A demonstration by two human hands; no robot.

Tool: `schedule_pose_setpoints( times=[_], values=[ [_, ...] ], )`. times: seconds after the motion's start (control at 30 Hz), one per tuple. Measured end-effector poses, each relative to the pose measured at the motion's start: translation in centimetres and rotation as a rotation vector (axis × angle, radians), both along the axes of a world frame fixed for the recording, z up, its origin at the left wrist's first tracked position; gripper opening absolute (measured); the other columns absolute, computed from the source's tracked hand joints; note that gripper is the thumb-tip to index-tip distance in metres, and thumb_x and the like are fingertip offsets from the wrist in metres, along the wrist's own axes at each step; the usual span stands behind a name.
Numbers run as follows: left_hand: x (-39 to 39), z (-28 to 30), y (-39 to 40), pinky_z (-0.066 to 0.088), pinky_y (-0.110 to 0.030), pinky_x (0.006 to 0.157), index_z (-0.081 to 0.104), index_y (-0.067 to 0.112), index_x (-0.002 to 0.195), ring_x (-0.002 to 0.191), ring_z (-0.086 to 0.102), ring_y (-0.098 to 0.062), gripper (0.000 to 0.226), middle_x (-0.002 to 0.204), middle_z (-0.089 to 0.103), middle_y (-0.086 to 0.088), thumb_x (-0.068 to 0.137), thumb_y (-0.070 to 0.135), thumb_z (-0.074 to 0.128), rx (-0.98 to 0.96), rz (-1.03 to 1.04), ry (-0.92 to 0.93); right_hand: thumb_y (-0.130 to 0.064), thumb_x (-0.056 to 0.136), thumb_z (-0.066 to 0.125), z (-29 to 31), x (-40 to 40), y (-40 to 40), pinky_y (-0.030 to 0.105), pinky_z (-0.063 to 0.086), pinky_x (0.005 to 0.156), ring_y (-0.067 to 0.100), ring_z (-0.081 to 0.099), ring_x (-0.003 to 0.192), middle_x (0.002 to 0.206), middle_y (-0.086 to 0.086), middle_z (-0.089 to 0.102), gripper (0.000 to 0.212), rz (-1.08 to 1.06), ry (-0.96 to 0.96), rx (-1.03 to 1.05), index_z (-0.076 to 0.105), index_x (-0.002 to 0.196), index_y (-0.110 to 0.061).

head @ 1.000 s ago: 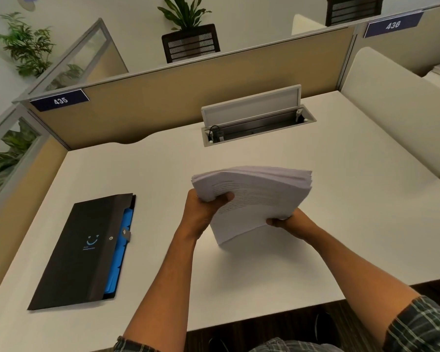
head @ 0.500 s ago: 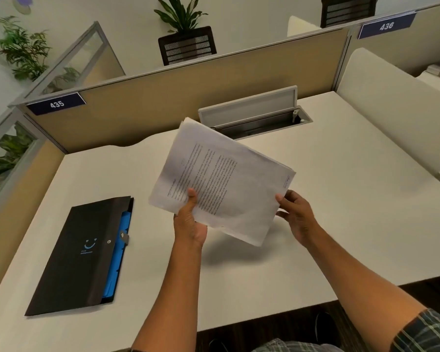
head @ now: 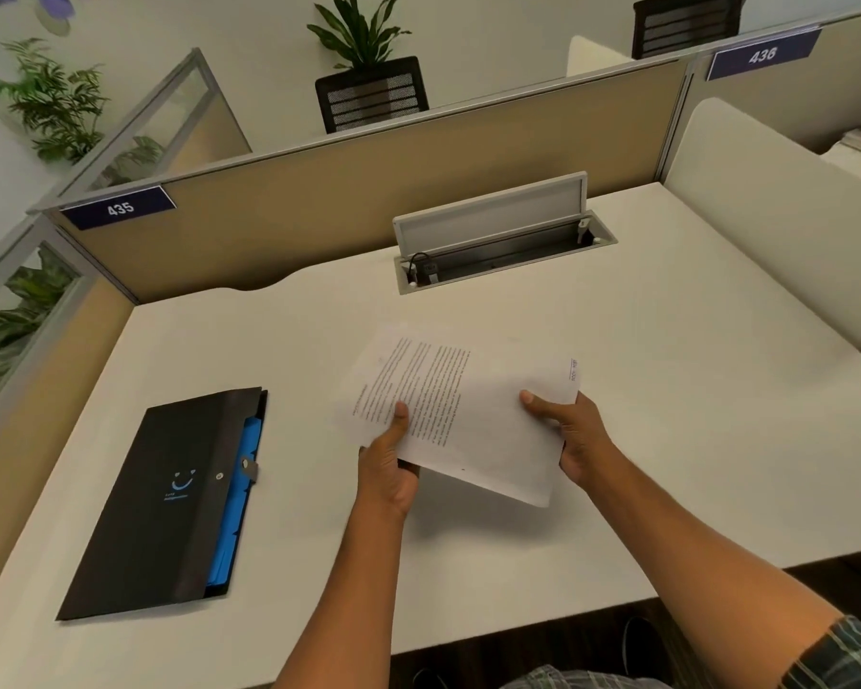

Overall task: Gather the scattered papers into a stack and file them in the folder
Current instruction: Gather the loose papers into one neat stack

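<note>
At far left I see the folder [head: 162,504] lying flat on the bench [head: 667,415], flap fastened, blue dividers showing along its right edge. To its right, my left hand [head: 386,472] holds the papers [head: 461,415], thumb on top, the other fingers hidden beneath. Further right, my right hand [head: 570,437] grips the stack's opposite edge in the same way. The stack is held just above the bench, text side up, well apart from the folder. I judge gathering done; opening the folder and filing remain.
</note>
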State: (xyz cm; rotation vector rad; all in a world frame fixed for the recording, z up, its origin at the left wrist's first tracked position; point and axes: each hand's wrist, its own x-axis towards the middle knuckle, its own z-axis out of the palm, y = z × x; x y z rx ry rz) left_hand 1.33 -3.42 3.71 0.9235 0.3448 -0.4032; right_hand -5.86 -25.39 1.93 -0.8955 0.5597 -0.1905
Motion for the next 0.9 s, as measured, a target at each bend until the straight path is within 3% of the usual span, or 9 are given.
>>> schedule_pose_setpoints(
  times=[0.13,0.3,0.43,0.57,0.7,0.8,0.9],
  values=[
    [0.5,-0.8,2.0,0.049,-0.053,0.107,0.068,0.006,0.124,0.120,0.065,-0.034,0.040,0.126,0.070,-0.016,0.089,0.024,0.071,0.034,-0.032,0.035,-0.001,0.078,0.080,0.8,-0.6,-1.3,0.047,0.060,0.088,0.034,0.073,0.103,0.113,0.013,0.076,0.043,0.004,-0.055,-0.151,0.069,0.119,-0.005],
    [1.9,-0.3,6.1,0.060,-0.043,0.091,0.068,0.007,0.126,0.113,0.068,-0.031,0.041,0.123,0.071,-0.017,0.095,0.033,0.062,0.141,-0.161,-0.115,-0.002,0.072,0.081,2.3,-1.2,-4.0,0.041,0.061,0.080,0.030,0.074,0.096,0.107,0.014,0.077,0.037,0.051,-0.112,-0.299,0.074,0.108,-0.005],
    [1.8,0.5,7.0,0.062,-0.039,0.082,0.072,0.007,0.113,0.108,0.071,-0.035,0.057,0.114,0.075,-0.016,0.068,0.036,0.091,0.449,-0.365,-0.271,-0.002,0.069,0.083,3.1,-1.4,-5.3,0.037,0.061,0.078,0.026,0.074,0.091,0.098,0.011,0.078,0.031,0.158,-0.127,-0.439,0.077,0.099,-0.006],
    [1.3,0.6,6.8,0.061,-0.037,0.081,0.072,0.011,0.114,0.103,0.073,-0.025,0.090,0.112,0.076,-0.010,0.036,0.046,0.101,0.462,-0.478,-0.281,0.008,0.075,0.080,3.1,-1.5,-5.1,0.037,0.062,0.078,0.027,0.075,0.091,0.098,0.013,0.078,0.025,0.274,-0.139,-0.516,0.077,0.097,-0.004],
    [1.7,0.7,6.2,0.061,-0.040,0.080,0.072,0.012,0.115,0.104,0.072,-0.026,0.081,0.113,0.075,-0.012,0.042,0.032,0.101,0.387,-0.417,-0.263,0.007,0.073,0.084,2.9,-1.1,-4.8,0.036,0.061,0.077,0.025,0.075,0.090,0.096,0.009,0.079,0.027,0.263,-0.147,-0.537,0.080,0.091,-0.013],
    [2.4,1.7,5.6,0.062,-0.037,0.079,0.075,0.017,0.106,0.099,0.074,-0.025,0.057,0.105,0.078,-0.008,0.052,0.020,0.093,0.507,-0.338,-0.359,-0.012,0.063,0.094,3.3,-0.5,-5.1,0.031,0.062,0.075,0.019,0.075,0.089,0.095,0.001,0.079,0.029,0.244,-0.165,-0.544,0.083,0.087,-0.025],
    [3.2,2.9,5.0,0.063,-0.038,0.077,0.075,0.026,0.102,0.094,0.075,-0.020,0.047,0.100,0.079,-0.001,0.061,0.015,0.094,0.617,-0.308,-0.475,-0.009,0.065,0.089,3.6,0.0,-5.5,0.035,0.061,0.080,0.016,0.073,0.094,0.100,-0.003,0.078,0.038,0.204,-0.182,-0.538,0.082,0.092,-0.035]
  ],
)
